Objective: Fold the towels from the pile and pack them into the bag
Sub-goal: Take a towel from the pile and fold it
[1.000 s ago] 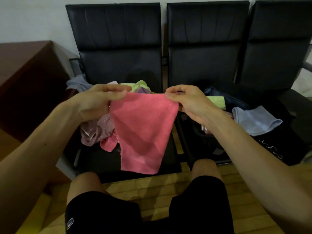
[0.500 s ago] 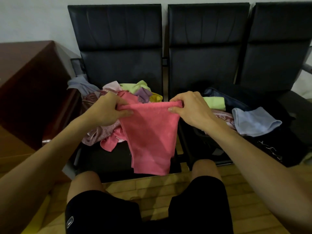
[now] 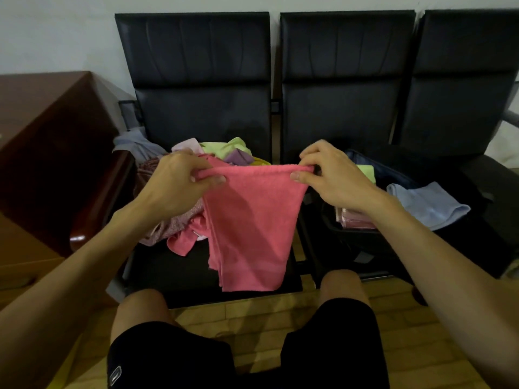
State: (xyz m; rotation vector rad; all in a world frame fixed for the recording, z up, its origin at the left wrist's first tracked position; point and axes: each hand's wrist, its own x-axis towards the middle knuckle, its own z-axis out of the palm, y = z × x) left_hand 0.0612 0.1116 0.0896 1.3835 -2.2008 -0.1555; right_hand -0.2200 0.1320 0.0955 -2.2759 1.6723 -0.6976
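Observation:
A pink towel point(image 3: 250, 220) hangs in front of me, stretched by its top edge. My left hand point(image 3: 177, 186) pinches its left corner and my right hand point(image 3: 331, 175) pinches its right corner. Behind the towel a pile of towels point(image 3: 224, 153) in green, purple, pink and mauve lies on the left black seat. The dark bag point(image 3: 393, 175) sits open on the middle seat, with a folded green towel point(image 3: 366, 172) and a folded pinkish towel point(image 3: 354, 220) inside. A light blue towel point(image 3: 427, 203) drapes over the bag's right edge.
A row of three black chairs point(image 3: 196, 80) stands against the wall. A dark wooden cabinet point(image 3: 50, 141) stands at the left. My knees and black shorts point(image 3: 168, 357) are at the bottom, over a wooden floor point(image 3: 252, 313).
Both hands have lowered slightly with the pink towel, and its top edge is now pulled straighter and wider between them.

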